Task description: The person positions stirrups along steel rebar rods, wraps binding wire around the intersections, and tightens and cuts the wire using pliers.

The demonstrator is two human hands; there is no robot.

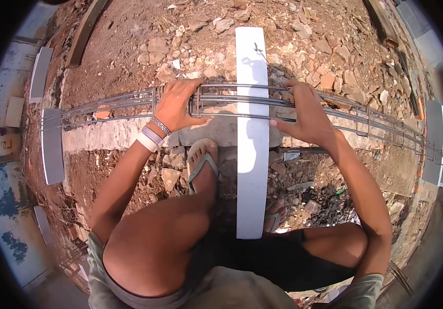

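A long rebar cage [216,98] of thin steel bars and square stirrups runs crosswise in front of me. My left hand [177,103], with bands around its wrist, grips the cage beside a stirrup, fingers over the far bar and thumb along the near side. Farther right, my right hand [306,113] spans the cage likewise, thumb by the near bar. Between the hands, a long white board [252,154] passes under the bars. A small dark object [258,48], too small to name, shows near the board's far end.
Grey-topped white blocks stand near the cage's left end [52,147] and right end [432,141]. Broken stones [329,51] cover the ground beyond. A concrete strip [103,136] lies below the cage, with my sandalled foot [203,162] at it. Wooden beams [85,33] lie farther off.
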